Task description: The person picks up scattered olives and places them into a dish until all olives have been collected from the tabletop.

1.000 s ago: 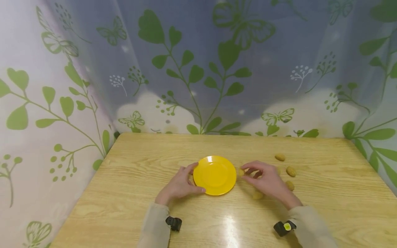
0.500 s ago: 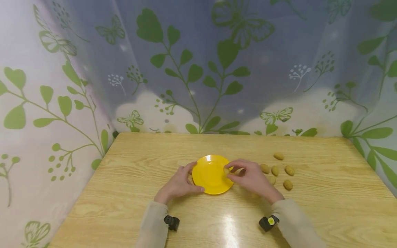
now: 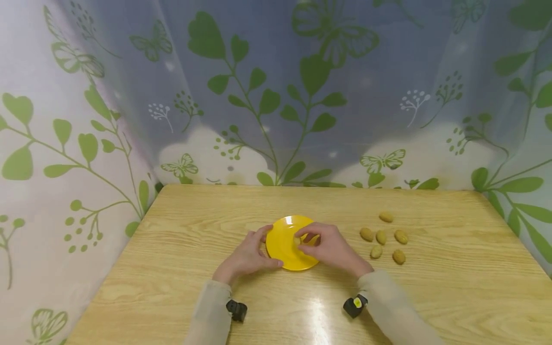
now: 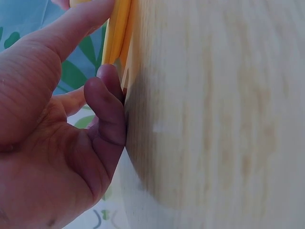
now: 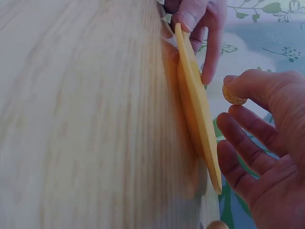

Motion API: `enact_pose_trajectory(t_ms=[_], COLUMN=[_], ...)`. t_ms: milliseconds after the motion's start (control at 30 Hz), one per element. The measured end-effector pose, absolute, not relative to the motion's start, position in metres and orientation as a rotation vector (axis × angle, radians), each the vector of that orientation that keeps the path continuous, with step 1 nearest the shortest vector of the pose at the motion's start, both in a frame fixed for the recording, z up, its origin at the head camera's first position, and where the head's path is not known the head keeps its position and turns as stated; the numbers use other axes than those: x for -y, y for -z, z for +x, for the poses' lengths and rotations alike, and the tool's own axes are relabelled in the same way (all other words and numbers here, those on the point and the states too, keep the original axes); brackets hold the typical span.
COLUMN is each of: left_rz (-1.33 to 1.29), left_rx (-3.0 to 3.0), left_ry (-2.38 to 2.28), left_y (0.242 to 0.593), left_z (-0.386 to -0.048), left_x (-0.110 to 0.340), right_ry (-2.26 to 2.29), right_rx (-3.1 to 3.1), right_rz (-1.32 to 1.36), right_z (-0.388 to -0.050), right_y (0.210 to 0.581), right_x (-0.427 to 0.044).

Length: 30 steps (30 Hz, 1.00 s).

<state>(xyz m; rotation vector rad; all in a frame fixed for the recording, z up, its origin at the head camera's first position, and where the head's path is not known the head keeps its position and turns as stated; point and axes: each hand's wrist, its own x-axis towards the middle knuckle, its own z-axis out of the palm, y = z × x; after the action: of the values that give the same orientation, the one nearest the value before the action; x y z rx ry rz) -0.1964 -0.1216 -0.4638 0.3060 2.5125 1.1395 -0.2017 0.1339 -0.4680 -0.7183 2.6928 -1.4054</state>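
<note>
A yellow plate (image 3: pixel 280 247) rests on the wooden table. My left hand (image 3: pixel 247 255) holds its left rim, the thumb at the near side and fingers at the far side; the left wrist view catches only the plate's edge. Over the plate, my right hand (image 3: pixel 331 247) pinches a walnut (image 5: pixel 233 98) between thumb and fingertips. From the right wrist view, that tan, rough-shelled nut is above the plate's surface, apart from it. The right hand hides the plate's right side in the head view.
Several more walnuts (image 3: pixel 381 237) lie loose on the table (image 3: pixel 198 211), right of the plate. A patterned curtain (image 3: pixel 241 143) of leaves and butterflies hangs behind the table's back edge. Each wrist wears a small black camera (image 3: pixel 236 310).
My right hand has moved left with the walnut, from beside the plate's right rim to over its middle, uncovering the loose walnuts. The left hand stays at the plate.
</note>
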Motion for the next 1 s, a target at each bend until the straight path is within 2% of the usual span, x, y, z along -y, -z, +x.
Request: enact_pose_trajectory(t_ms=[433,1000], left_rz=[0.318,0.301], left_rx=[-2.522,-2.51], left_ry=[-1.127,-1.147], left_y=[0.465,0.463], left_z=[-0.197,-0.196], left_x=[0.122,0.122], right_ry=[1.296,1.205], right_rx=[-2.666,-2.639], right_rz=[-0.787,-0.731], right_z=[-0.206,-0.204], right_y=[0.472,0.469], right_x=[-0.119,-0.117])
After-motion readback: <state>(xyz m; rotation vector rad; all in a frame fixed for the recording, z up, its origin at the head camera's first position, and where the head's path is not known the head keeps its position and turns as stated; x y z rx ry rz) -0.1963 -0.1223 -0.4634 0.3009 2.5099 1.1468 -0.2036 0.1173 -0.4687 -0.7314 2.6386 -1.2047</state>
